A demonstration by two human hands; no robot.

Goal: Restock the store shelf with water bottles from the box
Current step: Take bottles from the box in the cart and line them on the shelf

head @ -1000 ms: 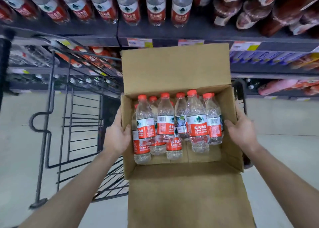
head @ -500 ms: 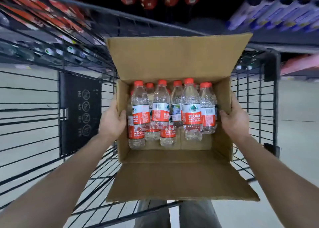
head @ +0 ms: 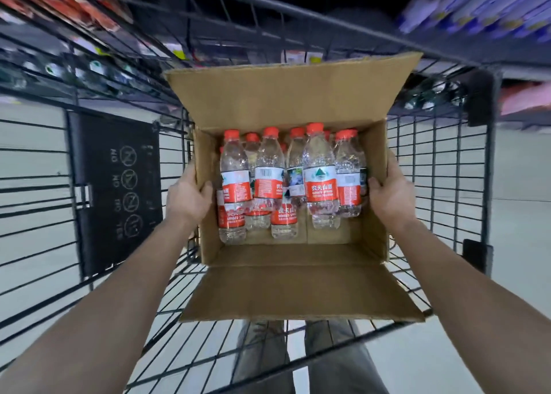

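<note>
Cardboard box (head: 292, 95) sits within the wire cart (head: 480, 101), both long flaps open, one folded far, one near. I cannot tell whether it rests on the cart floor.

Left hand (head: 186, 196) grips the box's left wall, thumb hooked over the rim, fingers outside. Right hand (head: 387, 193) grips the right wall the same way.

Water bottles (head: 320, 178) stand inside the box, clear plastic, red caps, red-and-white labels, bunched toward the far wall, touching one another.

Black panel (head: 119, 190) with round symbols hangs on the cart's left side.

Store shelf (head: 524, 76) lies beyond the cart, blurred; purple packs (head: 477, 8) far right.
</note>
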